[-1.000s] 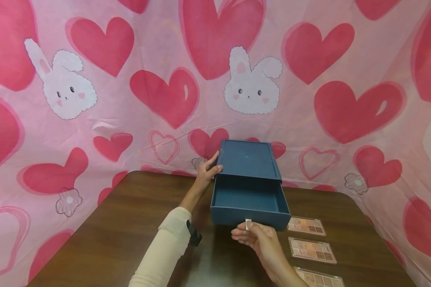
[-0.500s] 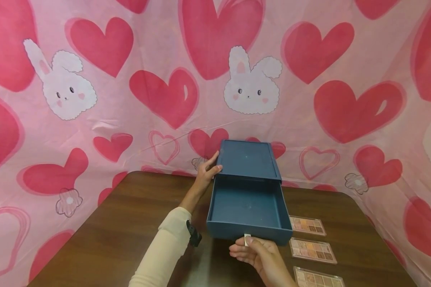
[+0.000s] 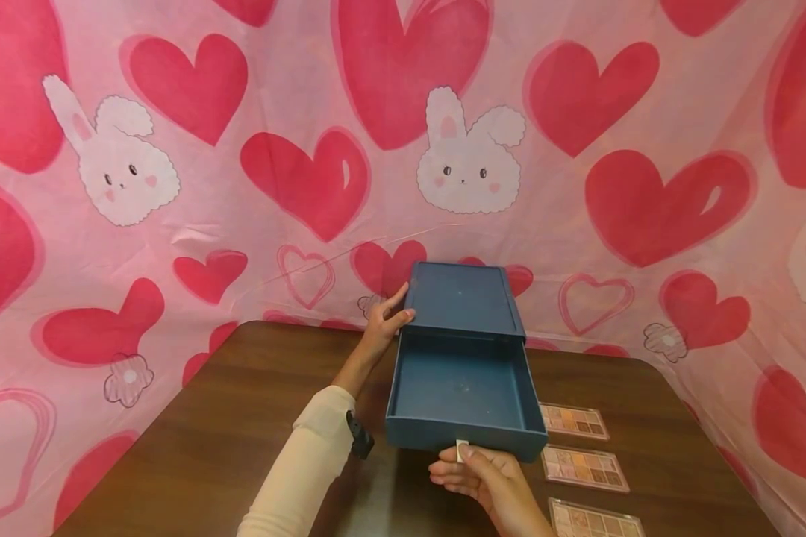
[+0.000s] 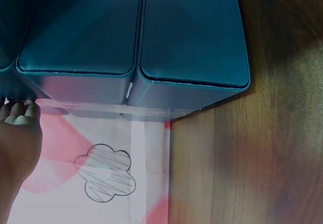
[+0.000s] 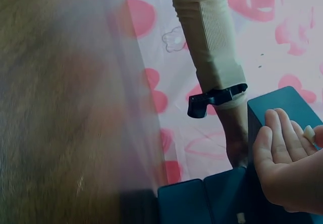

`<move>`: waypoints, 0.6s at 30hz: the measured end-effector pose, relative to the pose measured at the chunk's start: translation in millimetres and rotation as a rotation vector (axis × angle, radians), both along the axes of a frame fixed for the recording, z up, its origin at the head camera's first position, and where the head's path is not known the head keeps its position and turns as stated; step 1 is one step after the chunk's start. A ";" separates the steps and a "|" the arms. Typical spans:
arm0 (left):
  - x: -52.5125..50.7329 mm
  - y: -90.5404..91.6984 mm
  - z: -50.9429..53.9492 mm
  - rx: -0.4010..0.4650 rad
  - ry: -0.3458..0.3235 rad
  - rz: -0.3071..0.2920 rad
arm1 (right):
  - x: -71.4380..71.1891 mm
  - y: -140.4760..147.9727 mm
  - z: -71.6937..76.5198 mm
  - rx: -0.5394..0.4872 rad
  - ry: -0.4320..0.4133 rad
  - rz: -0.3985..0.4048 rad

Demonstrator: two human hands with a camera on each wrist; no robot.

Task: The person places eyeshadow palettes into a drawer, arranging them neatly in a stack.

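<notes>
A blue plastic drawer unit [image 3: 462, 298] stands at the back of the table, its top drawer [image 3: 423, 431] pulled far out. Only a few small specks show on the drawer's floor. My right hand [image 3: 493, 481] pinches the small white pull tab [image 3: 462, 450] on the drawer front between thumb and index finger; the other fingers lie beneath, seen in the right wrist view. At the unit's upper left side, my left hand [image 3: 383, 324] rests with its fingers extended along the wall and the thumb near the top edge. Lower drawers [image 4: 192, 32] are shut in the left wrist view.
Three eyeshadow palettes [image 3: 586, 468] lie in a column on the wooden table [image 3: 255, 418], right of the drawer; the nearest is cut off by the frame. A pink heart-and-bunny cloth [image 3: 295, 89] hangs behind the table. A black camera strap [image 3: 359, 435] circles the left sleeve.
My right hand has drawn the top drawer farther out toward me, mostly in the first half second, exposing more of its inside. The left hand has stayed at the unit's side.
</notes>
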State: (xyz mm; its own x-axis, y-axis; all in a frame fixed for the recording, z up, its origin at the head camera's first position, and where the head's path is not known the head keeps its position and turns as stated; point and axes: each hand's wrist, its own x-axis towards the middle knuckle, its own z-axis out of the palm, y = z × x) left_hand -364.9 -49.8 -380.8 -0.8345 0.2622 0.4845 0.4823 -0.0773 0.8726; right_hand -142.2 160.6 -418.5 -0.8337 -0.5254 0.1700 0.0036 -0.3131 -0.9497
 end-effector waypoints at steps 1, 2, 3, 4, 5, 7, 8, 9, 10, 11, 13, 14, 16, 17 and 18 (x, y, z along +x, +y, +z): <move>-0.5 0.3 -0.4 0.000 -0.002 0.003 | -0.2 0.9 -0.3 0.013 0.004 -0.002; -0.8 0.6 -0.5 0.002 -0.005 0.005 | -0.3 2.0 -0.4 0.024 0.007 0.000; -1.1 1.0 -0.6 0.003 -0.005 0.008 | -0.6 3.3 -0.8 0.034 0.016 0.006; -1.4 1.3 -0.7 0.004 -0.004 0.010 | -0.8 5.1 -0.9 0.048 0.021 0.011; -1.6 1.7 -0.5 0.006 -0.003 0.011 | -1.0 7.1 -0.9 0.067 0.029 0.016; -1.8 1.7 0.1 0.008 0.002 0.013 | -0.9 12.2 -0.2 0.112 0.042 0.030; -1.4 1.5 0.8 0.009 0.004 0.014 | -0.7 15.4 0.4 0.132 0.054 0.046; -1.5 1.5 1.1 0.011 0.008 0.014 | -0.4 19.1 1.5 0.157 0.064 0.065; -1.5 1.4 1.4 0.014 0.010 0.012 | 0.1 23.2 3.0 0.182 0.085 0.087; -1.6 1.4 1.4 0.016 0.013 0.013 | 0.8 27.8 4.4 0.193 0.111 0.121; -1.7 1.0 0.7 0.011 0.021 0.022 | 2.4 39.0 8.2 0.197 0.177 0.200; -1.5 0.8 0.3 0.006 0.025 0.030 | 3.9 45.4 11.2 0.194 0.185 0.234; -1.6 0.4 -0.8 -0.003 0.033 0.045 | 6.8 60.6 18.3 0.194 0.202 0.277; -1.4 0.1 -1.3 -0.007 0.037 0.051 | 8.5 69.6 22.4 0.194 0.185 0.286; -1.4 -0.2 -1.7 -0.008 0.039 0.053 | 9.9 78.7 26.8 0.211 0.183 0.272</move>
